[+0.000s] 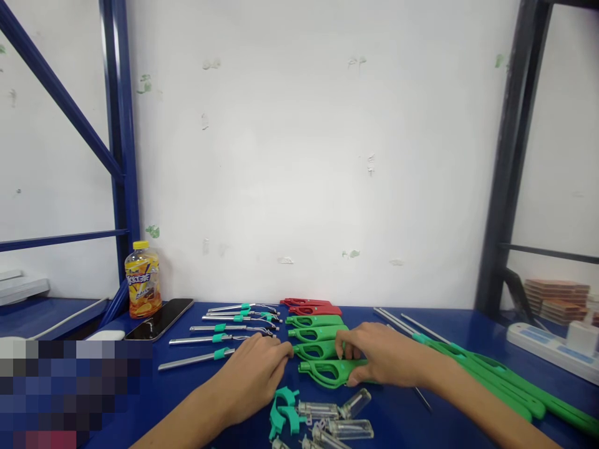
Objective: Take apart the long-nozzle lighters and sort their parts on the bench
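My right hand (pixel 372 352) is closed around the rear end of the nearest green lighter handle (pixel 322 372), with the thumb in front and the fingers over the back. My left hand (pixel 259 368) is curled beside the front ends of the green handles, fingers bent together; what is between them is hidden. Just behind it lie several metal lighter tubes (pixel 196 360) with teal pieces and thin wires. More green handles (pixel 318 333) and red handles (pixel 313 309) are lined up behind the one in my right hand. Clear fuel tanks (pixel 350 428) and teal triggers (pixel 286 411) lie in front.
Green lighters with long metal tubes (pixel 496 374) lie at right, near a white power strip (pixel 547 349). A drink bottle (pixel 143 280) and a black phone (pixel 161 319) are at left. Blue frame posts (pixel 122 125) and a white wall (pixel 309 156) bound the blue table.
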